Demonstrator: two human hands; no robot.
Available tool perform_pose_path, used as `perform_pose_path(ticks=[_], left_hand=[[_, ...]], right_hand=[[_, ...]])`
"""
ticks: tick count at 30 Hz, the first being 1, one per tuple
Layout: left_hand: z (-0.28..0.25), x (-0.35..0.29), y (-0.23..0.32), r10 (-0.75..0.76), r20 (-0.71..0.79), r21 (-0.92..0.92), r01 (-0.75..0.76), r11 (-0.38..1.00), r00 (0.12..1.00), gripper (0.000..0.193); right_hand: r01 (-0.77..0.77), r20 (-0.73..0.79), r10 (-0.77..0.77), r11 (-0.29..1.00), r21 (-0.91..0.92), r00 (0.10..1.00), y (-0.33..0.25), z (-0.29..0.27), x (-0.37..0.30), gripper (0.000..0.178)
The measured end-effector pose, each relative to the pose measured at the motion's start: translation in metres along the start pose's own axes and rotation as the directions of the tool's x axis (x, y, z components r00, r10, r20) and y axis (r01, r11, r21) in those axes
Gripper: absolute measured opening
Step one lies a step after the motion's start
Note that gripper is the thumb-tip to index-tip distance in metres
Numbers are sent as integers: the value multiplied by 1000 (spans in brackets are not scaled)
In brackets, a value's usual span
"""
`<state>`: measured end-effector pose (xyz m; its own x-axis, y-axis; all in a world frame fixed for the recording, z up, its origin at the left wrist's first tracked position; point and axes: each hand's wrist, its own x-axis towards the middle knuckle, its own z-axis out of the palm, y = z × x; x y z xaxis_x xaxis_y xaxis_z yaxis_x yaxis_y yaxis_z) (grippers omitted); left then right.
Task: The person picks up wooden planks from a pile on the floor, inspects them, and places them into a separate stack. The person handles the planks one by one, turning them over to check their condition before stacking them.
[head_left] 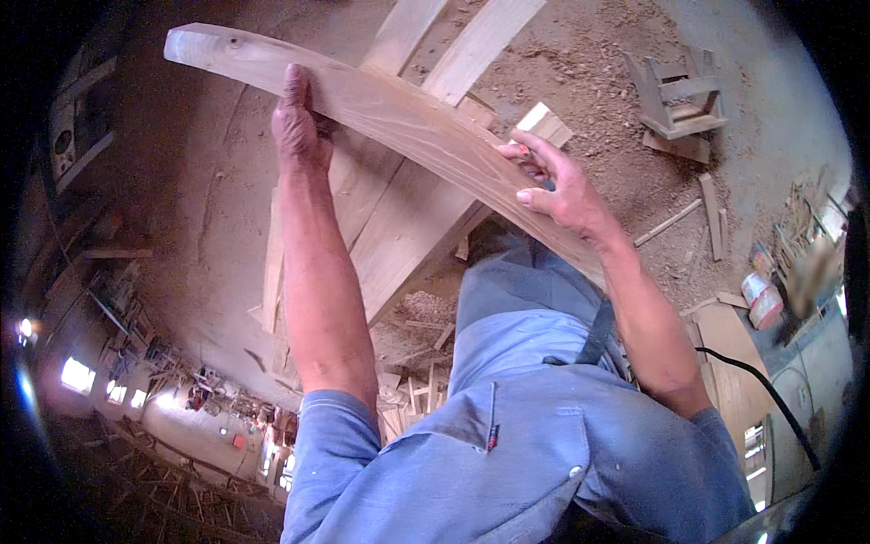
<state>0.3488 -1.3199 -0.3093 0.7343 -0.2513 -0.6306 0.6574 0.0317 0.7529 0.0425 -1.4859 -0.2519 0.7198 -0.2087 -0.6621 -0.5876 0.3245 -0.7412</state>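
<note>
Littering workshop floor below curved board: wood chips

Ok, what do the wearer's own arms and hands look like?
Left hand and right hand: both ungloved. Forearms bare, no watch, bracelet or cable visible on either. Left sleeve and right sleeve: plain blue cloth, short, ending near the elbows. No markings legible on them.

Over at the lower left the small windows blaze white against murky gloom, while softer light washes the dusty floor and edges bend toward the black, rounded rim.
</note>
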Motion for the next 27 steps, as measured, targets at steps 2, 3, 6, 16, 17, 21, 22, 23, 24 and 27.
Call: perform_pose_path(ticks=[2,3,6,16,17,21,22,23,24,27], left_hand=[[7,-6,4,-13,-16,46,14,999,1000,40],[9,-8,4,-19,-24,70,20,997,1000,40],[1,-4,1,5,24,35,-6,999,1000,42],[4,-4,0,8,25,27,-8,1000,1000,46],[5,-5,0,6,12,35,-7,999,1000,48],[11,-15,2,109,-40,199,-99,975,993,58],[11,-18,2,160,-45,272,-142,952,986,61],[12,-24,3,264,10,365,-249,897,964,74],[13,-32,1,317,14,435,-291,852,948,73],[15,-53,-21,531,43,645,-429,632,847,95]], right_hand=[[17,-3,-17,1000,13,1000,4,0,0,78],[26,-4,-26,999,21,1000,7,0,0,77],[53,-12,-52,995,87,999,14,2,-1,77],[72,-5,-72,996,46,997,16,-2,-2,78],[68,-2,-68,996,57,998,16,-2,-2,78],[84,9,-85,994,67,996,22,-2,0,81],[96,7,-97,994,61,995,24,-2,0,82],[100,-2,-100,994,37,995,22,-2,1,82],[104,-10,-104,995,13,995,21,-2,1,83],[103,-21,-104,993,-51,994,9,2,4,86]])
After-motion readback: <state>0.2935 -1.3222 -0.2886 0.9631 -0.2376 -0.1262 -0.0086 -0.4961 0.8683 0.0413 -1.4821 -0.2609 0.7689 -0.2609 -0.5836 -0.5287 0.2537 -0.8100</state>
